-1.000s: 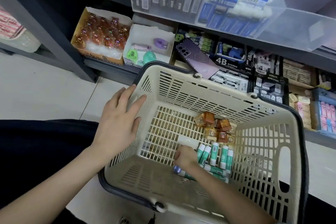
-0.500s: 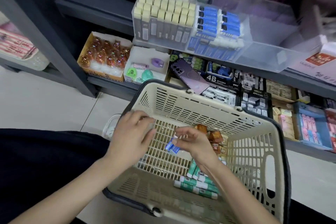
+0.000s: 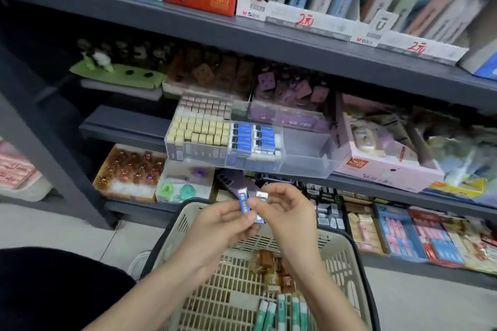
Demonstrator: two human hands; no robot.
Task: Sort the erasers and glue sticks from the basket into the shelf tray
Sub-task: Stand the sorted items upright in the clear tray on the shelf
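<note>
Raising both hands up out of the basket (image 3: 333,250) and over its far rim, after reaching low among the stock with the right hand (image 3: 285,212) a second back and bringing blue pieces up at the right fingertips half a second back. Now splitting the pick in two: pinching one blue-sleeved eraser (image 3: 244,203) upright between thumb and curled fingertips of the left hand (image 3: 215,226), clamping a second blue-sleeved eraser (image 3: 261,196) in the right, thumb in front, fingers curled behind. Holding the two nearly touching, right between both sets of fingertips. Leaving the glue sticks (image 3: 281,312) and amber wrapped pieces (image 3: 265,263) well below the wrists on the basket floor. Now facing the clear shelf tray (image 3: 304,148), above and beyond the fingertips, with matching blue erasers (image 3: 252,140) already standing in its middle section and a bare section right of those. Probably finishing the pick and starting the transfer toward that matching row, with most of the sort remaining, judging by the pile below.
</note>
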